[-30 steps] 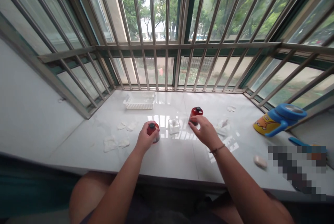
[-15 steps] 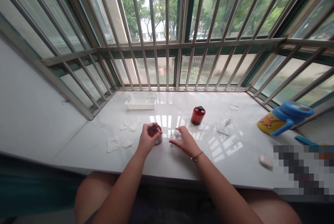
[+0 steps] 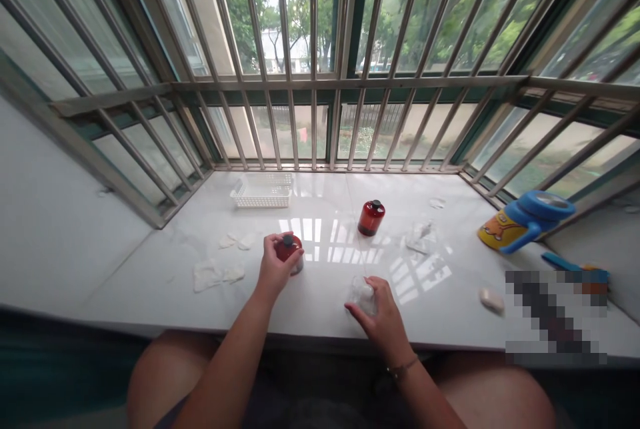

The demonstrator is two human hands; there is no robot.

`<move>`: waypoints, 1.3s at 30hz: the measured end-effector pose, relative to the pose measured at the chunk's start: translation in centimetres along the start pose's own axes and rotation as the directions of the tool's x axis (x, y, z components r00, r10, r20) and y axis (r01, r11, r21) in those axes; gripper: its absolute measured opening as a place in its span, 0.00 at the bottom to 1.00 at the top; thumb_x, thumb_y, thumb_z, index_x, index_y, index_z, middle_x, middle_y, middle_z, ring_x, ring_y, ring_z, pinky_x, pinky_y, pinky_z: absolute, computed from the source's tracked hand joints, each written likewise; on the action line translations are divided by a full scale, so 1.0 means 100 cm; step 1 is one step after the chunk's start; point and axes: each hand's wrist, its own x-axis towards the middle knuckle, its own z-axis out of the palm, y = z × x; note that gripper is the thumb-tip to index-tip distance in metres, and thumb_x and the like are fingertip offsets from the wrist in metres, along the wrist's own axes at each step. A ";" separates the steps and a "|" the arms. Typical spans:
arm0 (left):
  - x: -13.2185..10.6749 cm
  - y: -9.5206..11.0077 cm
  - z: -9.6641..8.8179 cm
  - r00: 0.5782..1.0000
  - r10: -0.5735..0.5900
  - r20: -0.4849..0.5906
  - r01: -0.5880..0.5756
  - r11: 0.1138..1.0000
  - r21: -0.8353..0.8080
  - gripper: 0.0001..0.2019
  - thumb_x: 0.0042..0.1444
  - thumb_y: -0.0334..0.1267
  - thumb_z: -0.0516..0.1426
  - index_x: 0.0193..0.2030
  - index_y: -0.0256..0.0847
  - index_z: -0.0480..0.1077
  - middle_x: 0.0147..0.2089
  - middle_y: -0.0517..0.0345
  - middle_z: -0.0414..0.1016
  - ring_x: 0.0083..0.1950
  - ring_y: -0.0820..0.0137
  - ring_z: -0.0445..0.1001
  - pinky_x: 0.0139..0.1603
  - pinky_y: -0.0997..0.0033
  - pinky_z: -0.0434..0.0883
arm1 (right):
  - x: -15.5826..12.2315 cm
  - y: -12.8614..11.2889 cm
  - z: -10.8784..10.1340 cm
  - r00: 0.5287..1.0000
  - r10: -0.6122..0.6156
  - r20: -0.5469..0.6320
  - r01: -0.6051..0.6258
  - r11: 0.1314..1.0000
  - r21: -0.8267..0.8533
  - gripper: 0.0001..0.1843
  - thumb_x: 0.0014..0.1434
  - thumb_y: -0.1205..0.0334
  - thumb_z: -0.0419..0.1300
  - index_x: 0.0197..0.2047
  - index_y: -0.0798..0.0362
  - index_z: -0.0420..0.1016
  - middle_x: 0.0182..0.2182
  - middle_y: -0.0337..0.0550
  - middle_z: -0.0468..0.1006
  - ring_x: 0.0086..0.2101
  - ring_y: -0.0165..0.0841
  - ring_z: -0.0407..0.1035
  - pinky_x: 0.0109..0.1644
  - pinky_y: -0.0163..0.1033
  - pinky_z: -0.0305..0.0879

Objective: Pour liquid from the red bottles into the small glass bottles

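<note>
My left hand (image 3: 277,265) is closed around a red bottle (image 3: 291,249) with a black cap, covering most of its side. My right hand (image 3: 380,315) rests nearer the sill's front edge, its fingers around a crumpled piece of clear plastic (image 3: 362,295). A second red bottle (image 3: 371,217) with a black cap stands upright between my hands and the window, touching neither hand.
On the white marble sill (image 3: 320,312) lie white scraps (image 3: 213,275) and a white plastic basket (image 3: 261,190). A blue-and-yellow cup (image 3: 525,221) and a pale bar of soap (image 3: 492,300) sit at right. Metal window bars run along the back.
My right hand has moved toward me and to the right, carrying the clear plastic piece. My left hand stays on the red bottle. The view has shifted slightly.
</note>
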 end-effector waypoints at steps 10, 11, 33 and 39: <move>0.009 0.004 -0.022 0.980 0.110 0.167 -0.142 0.970 0.199 0.23 0.69 0.55 0.60 0.65 0.48 0.73 0.72 0.45 0.72 0.73 0.51 0.71 0.75 0.45 0.66 | 0.000 0.004 0.004 0.994 -0.101 -0.040 0.098 0.993 -0.061 0.30 0.64 0.44 0.70 0.62 0.47 0.68 0.55 0.52 0.74 0.58 0.50 0.72 0.63 0.61 0.74; 0.011 0.005 -0.024 0.972 0.161 0.170 -0.197 0.955 0.223 0.20 0.71 0.54 0.58 0.63 0.48 0.74 0.73 0.46 0.70 0.75 0.51 0.68 0.77 0.45 0.63 | 0.000 0.004 0.004 0.994 -0.104 -0.042 0.101 0.993 -0.062 0.30 0.64 0.44 0.70 0.62 0.48 0.68 0.55 0.52 0.74 0.58 0.50 0.72 0.63 0.61 0.74; 0.006 0.004 -0.017 0.995 0.042 0.086 -0.045 0.998 0.037 0.18 0.66 0.53 0.64 0.55 0.45 0.75 0.70 0.44 0.76 0.70 0.51 0.75 0.73 0.44 0.68 | 0.000 0.003 0.005 0.991 -0.121 -0.050 0.117 0.989 -0.088 0.30 0.65 0.45 0.70 0.63 0.47 0.67 0.55 0.53 0.74 0.58 0.50 0.72 0.62 0.61 0.75; 0.003 0.002 0.001 0.997 0.003 0.081 0.010 0.987 -0.163 0.21 0.62 0.49 0.69 0.54 0.46 0.68 0.69 0.43 0.77 0.68 0.54 0.77 0.70 0.45 0.72 | 0.000 0.002 0.004 0.991 -0.122 -0.055 0.116 0.989 -0.094 0.31 0.65 0.45 0.70 0.63 0.48 0.68 0.55 0.52 0.75 0.57 0.49 0.72 0.62 0.60 0.75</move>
